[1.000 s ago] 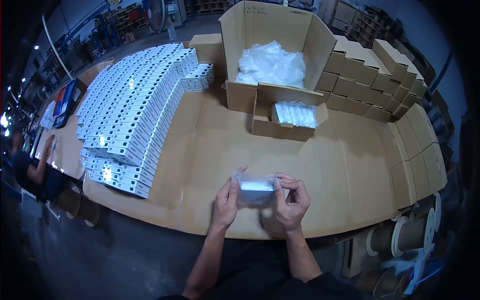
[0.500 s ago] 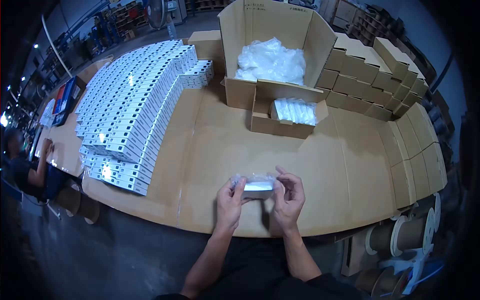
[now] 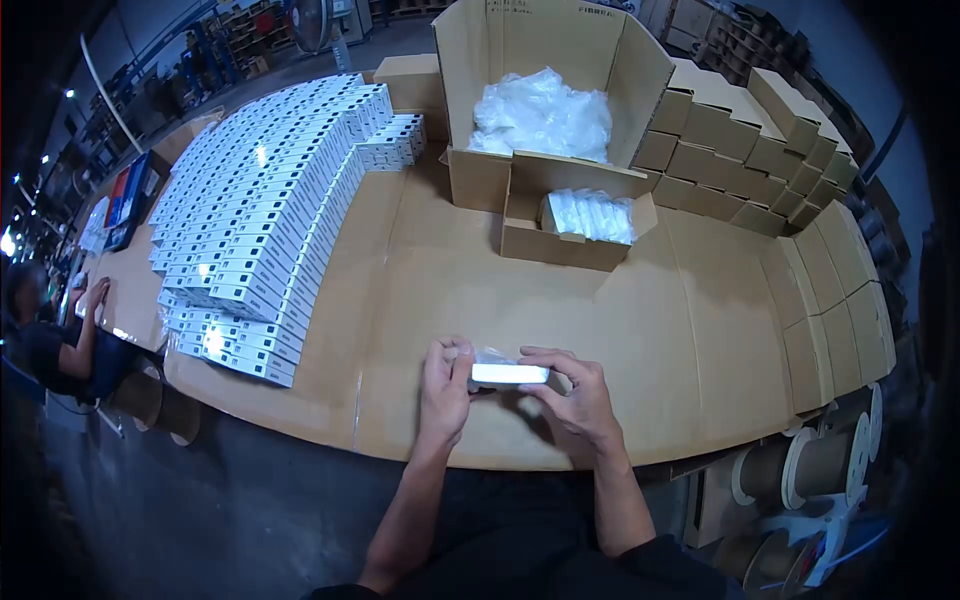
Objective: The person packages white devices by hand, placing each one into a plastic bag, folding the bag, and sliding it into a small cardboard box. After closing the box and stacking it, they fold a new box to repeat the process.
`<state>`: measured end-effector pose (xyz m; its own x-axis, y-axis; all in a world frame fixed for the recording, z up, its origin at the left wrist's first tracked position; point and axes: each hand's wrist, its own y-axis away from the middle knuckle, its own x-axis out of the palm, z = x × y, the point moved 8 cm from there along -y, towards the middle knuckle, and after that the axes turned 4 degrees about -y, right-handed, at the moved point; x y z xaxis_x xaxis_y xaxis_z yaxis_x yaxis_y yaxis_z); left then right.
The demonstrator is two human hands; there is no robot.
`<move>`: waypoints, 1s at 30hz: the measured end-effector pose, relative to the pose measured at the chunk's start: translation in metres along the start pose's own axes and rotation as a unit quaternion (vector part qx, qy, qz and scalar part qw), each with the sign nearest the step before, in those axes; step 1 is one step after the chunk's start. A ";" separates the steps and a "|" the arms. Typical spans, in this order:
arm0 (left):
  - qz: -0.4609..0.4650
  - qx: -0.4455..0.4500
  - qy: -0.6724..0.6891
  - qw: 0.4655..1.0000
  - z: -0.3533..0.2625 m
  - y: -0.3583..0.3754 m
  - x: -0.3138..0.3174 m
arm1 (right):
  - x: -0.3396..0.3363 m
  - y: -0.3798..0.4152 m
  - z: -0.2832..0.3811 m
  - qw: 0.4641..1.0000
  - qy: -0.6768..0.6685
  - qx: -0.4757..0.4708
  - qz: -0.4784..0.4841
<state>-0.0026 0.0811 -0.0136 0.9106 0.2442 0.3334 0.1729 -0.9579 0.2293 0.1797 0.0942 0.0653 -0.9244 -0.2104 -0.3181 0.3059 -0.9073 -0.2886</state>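
A small white box (image 3: 509,374) with clear plastic film about it is held above the near part of the cardboard-covered table (image 3: 450,290). My left hand (image 3: 446,388) closes on its left end, thumb at the front. At the right end, my right hand (image 3: 574,392) pinches it between thumb and fingers. The box lies level, its bright long side facing me. Part of the film (image 3: 490,355) shows behind the box; the fingers hide the rest.
Many white boxes (image 3: 270,200) are stacked at the left. A small open carton (image 3: 560,250) holds several plastic-wrapped boxes (image 3: 590,218). Behind it, a large carton (image 3: 550,40) contains clear plastic bags (image 3: 545,115). Brown cartons (image 3: 720,150) line the right. Another person (image 3: 70,340) sits far left.
The white box has turned so that its bright long side faces me. My right hand has shifted its grip over the right end, and less loose film stands up.
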 end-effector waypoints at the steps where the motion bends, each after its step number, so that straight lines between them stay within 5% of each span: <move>1: 0.031 0.032 -0.014 0.999 -0.008 -0.001 0.001 | 0.000 0.001 -0.002 1.000 -0.002 -0.004 0.000; 4: 0.128 0.047 0.002 0.991 -0.034 0.013 0.017 | -0.006 -0.001 -0.001 0.999 0.003 -0.033 -0.006; 7: 0.200 0.159 -0.130 0.958 -0.040 0.014 0.022 | -0.011 -0.004 0.008 0.997 0.026 -0.070 -0.004; 10: 0.255 0.140 -0.167 0.942 -0.041 0.009 0.022 | -0.012 -0.006 0.012 0.996 0.055 -0.067 0.018; 13: 0.247 0.081 -0.165 0.951 -0.044 0.004 0.023 | -0.013 -0.013 0.028 0.990 0.109 -0.078 0.048; 18: 0.298 0.130 -0.233 0.917 -0.046 -0.023 0.024 | -0.011 -0.034 0.035 0.969 0.146 -0.121 0.158; 22: 0.220 0.103 -0.213 0.946 -0.076 -0.047 0.033 | -0.038 -0.069 0.035 0.977 0.161 -0.129 0.063; 26: 0.174 0.261 -0.481 0.819 -0.099 -0.089 0.040 | -0.072 -0.108 0.018 0.981 0.102 -0.078 -0.145; 30: 0.185 0.385 -0.610 0.667 -0.089 -0.121 0.060 | -0.069 -0.136 0.021 0.950 0.147 -0.135 -0.239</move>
<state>-0.0022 0.2246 0.0597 0.4907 0.1151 -0.8637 -0.4352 -0.8263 -0.3574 0.1974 0.2245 0.1452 -0.8809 0.3487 -0.3201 -0.0482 -0.7389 -0.6721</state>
